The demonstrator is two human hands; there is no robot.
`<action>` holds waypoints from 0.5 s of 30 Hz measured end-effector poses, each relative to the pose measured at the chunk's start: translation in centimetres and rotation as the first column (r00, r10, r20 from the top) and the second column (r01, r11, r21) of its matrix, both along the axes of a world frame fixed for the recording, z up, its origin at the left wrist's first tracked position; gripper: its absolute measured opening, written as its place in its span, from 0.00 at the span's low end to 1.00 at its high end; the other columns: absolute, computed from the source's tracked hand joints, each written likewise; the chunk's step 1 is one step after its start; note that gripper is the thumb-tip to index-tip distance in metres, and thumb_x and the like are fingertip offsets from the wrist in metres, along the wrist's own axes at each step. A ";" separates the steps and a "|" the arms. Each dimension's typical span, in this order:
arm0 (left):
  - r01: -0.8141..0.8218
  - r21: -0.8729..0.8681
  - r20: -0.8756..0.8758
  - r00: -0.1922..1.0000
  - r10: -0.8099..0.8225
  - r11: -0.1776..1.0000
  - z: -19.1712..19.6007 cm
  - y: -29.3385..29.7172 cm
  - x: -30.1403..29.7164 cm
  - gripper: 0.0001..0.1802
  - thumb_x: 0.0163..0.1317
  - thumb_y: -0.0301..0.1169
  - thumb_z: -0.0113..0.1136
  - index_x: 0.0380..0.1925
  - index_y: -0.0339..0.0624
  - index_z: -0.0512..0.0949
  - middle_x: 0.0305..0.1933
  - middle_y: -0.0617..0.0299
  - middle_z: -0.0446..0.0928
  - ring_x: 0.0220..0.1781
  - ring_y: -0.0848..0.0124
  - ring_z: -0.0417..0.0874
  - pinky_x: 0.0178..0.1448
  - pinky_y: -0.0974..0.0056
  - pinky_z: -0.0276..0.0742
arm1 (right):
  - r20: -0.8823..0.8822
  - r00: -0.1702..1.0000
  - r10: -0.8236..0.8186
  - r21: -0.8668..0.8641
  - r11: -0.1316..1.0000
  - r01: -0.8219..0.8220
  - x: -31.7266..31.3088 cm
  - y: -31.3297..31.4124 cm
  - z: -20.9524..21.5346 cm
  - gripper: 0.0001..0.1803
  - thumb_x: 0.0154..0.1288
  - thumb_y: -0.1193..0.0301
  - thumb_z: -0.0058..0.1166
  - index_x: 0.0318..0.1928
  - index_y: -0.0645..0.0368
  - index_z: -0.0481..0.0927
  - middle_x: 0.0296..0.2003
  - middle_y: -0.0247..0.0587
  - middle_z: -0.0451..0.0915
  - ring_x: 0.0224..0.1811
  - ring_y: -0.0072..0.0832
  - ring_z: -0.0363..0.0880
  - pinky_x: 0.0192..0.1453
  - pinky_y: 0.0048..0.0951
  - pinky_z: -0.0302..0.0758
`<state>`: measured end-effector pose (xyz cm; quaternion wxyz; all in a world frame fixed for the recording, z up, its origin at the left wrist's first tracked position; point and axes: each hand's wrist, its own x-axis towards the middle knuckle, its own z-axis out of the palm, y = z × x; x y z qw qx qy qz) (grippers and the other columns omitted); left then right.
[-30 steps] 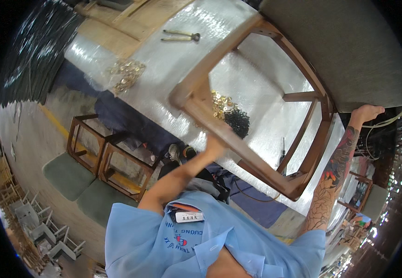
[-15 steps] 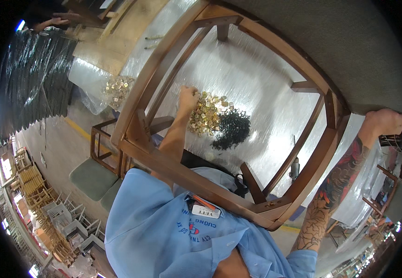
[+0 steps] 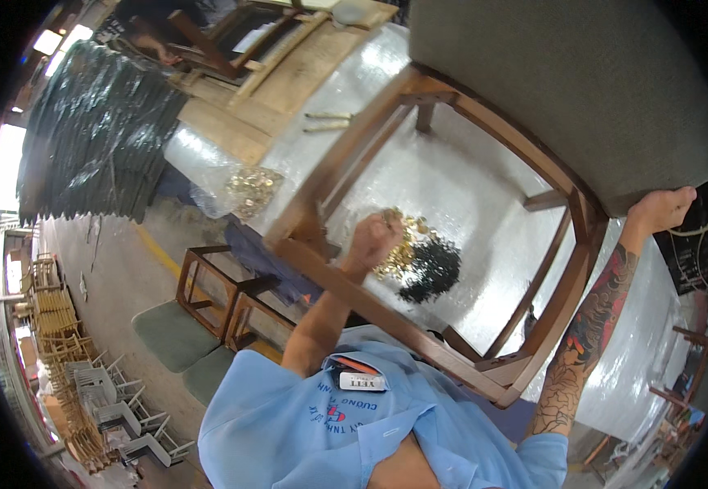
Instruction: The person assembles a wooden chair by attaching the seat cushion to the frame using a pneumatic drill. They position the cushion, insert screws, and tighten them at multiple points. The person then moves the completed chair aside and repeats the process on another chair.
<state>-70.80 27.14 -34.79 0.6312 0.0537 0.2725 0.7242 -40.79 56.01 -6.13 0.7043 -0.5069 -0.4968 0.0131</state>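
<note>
**One hand at the fittings, one on the backrest**

Through the head camera, I am seeing the left hand curling its fingers in close at the edge of a pile of brass-coloured fittings; whether it is pinching one, I cannot tell. Its wrist is passing beneath a rail of the brown wooden chair frame, which is standing tilted above the fittings. My right hand is gripping the lower edge of the grey upholstered backrest. Black screws are lying heaped against the fittings, on a bench wearing clear film. Farther out, pale-handled pincers and a clear bag of fittings are resting on the bench, and grey-seated chairs are standing on the floor to the left.
</note>
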 end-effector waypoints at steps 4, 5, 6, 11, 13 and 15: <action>0.061 0.268 0.472 0.862 -0.186 0.962 0.7 -2.5 0.1 0.11 0.48 0.32 0.48 0.31 0.40 0.72 0.27 0.62 0.66 0.27 0.70 0.66 0.35 0.65 0.66 | 0.055 0.998 -0.039 0.055 0.998 0.036 0.2 4.1 -3.1 0.28 0.78 0.60 0.34 0.55 0.78 0.74 0.56 0.63 0.77 0.59 0.47 0.76 0.65 0.38 0.69; -0.057 -0.195 0.422 0.896 0.137 0.979 4.3 -1.8 1.3 0.10 0.49 0.32 0.47 0.31 0.41 0.72 0.28 0.61 0.69 0.27 0.68 0.68 0.32 0.65 0.65 | 0.128 0.989 -0.080 0.078 0.994 0.070 1.3 4.2 -2.4 0.27 0.78 0.61 0.35 0.55 0.77 0.75 0.55 0.62 0.77 0.58 0.48 0.77 0.64 0.38 0.70; -0.055 -0.226 0.310 0.942 0.125 0.973 4.5 -1.6 1.7 0.08 0.50 0.31 0.48 0.30 0.41 0.72 0.27 0.62 0.69 0.26 0.70 0.68 0.30 0.66 0.65 | 0.189 0.975 -0.120 0.115 0.988 0.099 2.5 4.1 -1.6 0.26 0.78 0.62 0.36 0.54 0.76 0.76 0.55 0.62 0.78 0.56 0.48 0.78 0.63 0.39 0.71; 0.253 -0.052 -0.376 0.891 -0.253 0.966 0.9 -4.9 2.3 0.02 0.58 0.25 0.52 0.27 0.41 0.73 0.22 0.68 0.67 0.21 0.75 0.67 0.23 0.69 0.61 | 0.028 0.998 -0.053 0.044 0.998 0.052 3.2 4.9 -0.8 0.27 0.77 0.61 0.36 0.55 0.75 0.75 0.55 0.64 0.77 0.57 0.51 0.77 0.62 0.40 0.71; 0.444 0.064 -0.629 0.713 -0.309 0.894 0.6 -8.5 1.0 0.05 0.60 0.28 0.54 0.25 0.42 0.73 0.20 0.70 0.64 0.19 0.78 0.63 0.21 0.70 0.57 | 0.272 0.961 -0.057 0.015 0.998 0.054 5.4 6.7 -1.1 0.28 0.77 0.60 0.34 0.57 0.76 0.73 0.59 0.65 0.74 0.60 0.54 0.73 0.63 0.41 0.68; 0.596 0.215 -0.869 0.478 -0.127 0.774 -0.9 -12.5 -0.3 0.12 0.62 0.36 0.55 0.21 0.46 0.72 0.18 0.73 0.61 0.17 0.83 0.59 0.18 0.72 0.52 | 0.298 0.953 -0.052 -0.027 0.998 0.062 2.7 4.4 0.0 0.27 0.77 0.60 0.35 0.57 0.76 0.72 0.56 0.66 0.75 0.55 0.56 0.74 0.63 0.41 0.68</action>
